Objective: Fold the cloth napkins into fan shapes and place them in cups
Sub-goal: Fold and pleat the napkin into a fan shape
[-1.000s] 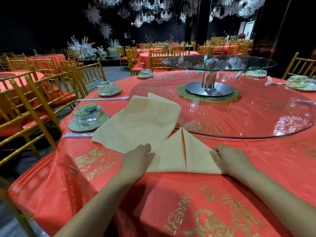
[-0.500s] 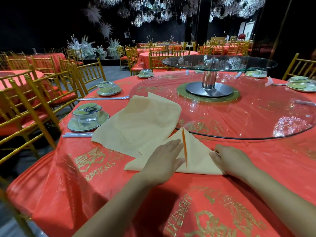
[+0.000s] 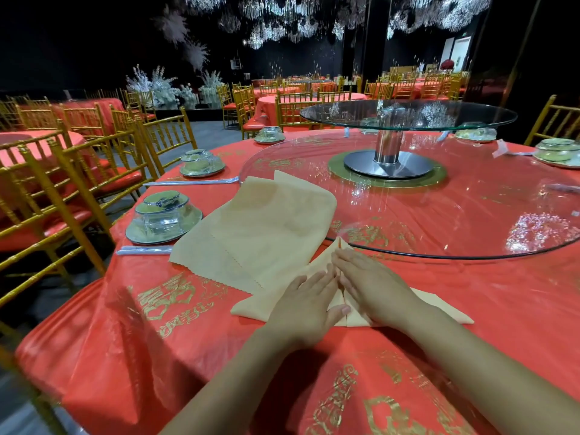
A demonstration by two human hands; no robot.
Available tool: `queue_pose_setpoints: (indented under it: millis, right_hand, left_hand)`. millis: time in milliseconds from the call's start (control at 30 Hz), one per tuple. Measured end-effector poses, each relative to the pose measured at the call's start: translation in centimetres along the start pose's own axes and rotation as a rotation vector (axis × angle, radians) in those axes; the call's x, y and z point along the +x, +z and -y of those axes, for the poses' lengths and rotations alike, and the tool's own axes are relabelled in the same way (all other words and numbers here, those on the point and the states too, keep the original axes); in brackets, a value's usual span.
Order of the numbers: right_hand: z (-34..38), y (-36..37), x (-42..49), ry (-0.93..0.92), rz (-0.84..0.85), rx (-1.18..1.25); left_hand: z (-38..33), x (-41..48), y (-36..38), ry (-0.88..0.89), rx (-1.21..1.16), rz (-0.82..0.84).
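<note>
A beige napkin folded into a triangle (image 3: 257, 306) lies on the red tablecloth near the table's front edge. My left hand (image 3: 306, 307) lies flat on its left half, fingers straight. My right hand (image 3: 373, 287) presses flat on the right half, fingertips near the triangle's top point. The two hands meet along the middle seam. A stack of unfolded beige napkins (image 3: 266, 227) lies just behind and left, partly over the glass turntable's edge. An upturned glass cup on a saucer (image 3: 163, 216) stands to the left.
A large glass turntable (image 3: 470, 215) with a raised glass tier (image 3: 408, 116) fills the table's middle. More saucer settings (image 3: 201, 163) and wrapped chopsticks (image 3: 144, 250) ring the left rim. Gold chairs (image 3: 78, 180) stand close on the left.
My left hand slid from the napkin's left corner to its middle. My right hand moved from the right corner to the middle seam, so both now lie flat side by side.
</note>
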State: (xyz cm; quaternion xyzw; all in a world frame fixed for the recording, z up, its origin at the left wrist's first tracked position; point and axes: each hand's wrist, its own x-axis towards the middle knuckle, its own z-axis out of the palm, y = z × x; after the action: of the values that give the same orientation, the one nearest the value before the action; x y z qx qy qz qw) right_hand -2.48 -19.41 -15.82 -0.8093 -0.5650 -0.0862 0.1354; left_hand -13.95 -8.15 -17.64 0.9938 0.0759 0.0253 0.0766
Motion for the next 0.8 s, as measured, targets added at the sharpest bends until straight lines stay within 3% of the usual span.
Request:
queue_pose_setpoints:
  millis: [233, 433, 600, 800]
  right_hand:
    - [-0.9, 1.7, 1.7, 0.051, 0.196, 0.122]
    - [-1.0, 2.0, 1.5, 0.102, 0.268, 0.159]
    - [-1.2, 2.6, 1.6, 0.094, 0.289, 0.089]
    - [-0.9, 2.1, 1.6, 0.097, 0.293, 0.095]
  left_hand:
    - [0.3, 0.1, 0.3, 0.011, -0.029, -0.023]
    - [1.1, -0.2, 0.1, 0.076, -0.325, -0.145]
    - [2.7, -3.6, -0.1, -0.105, 0.053, 0.016]
    - [6.2, -7.7, -1.1, -0.204, 0.047, 0.127]
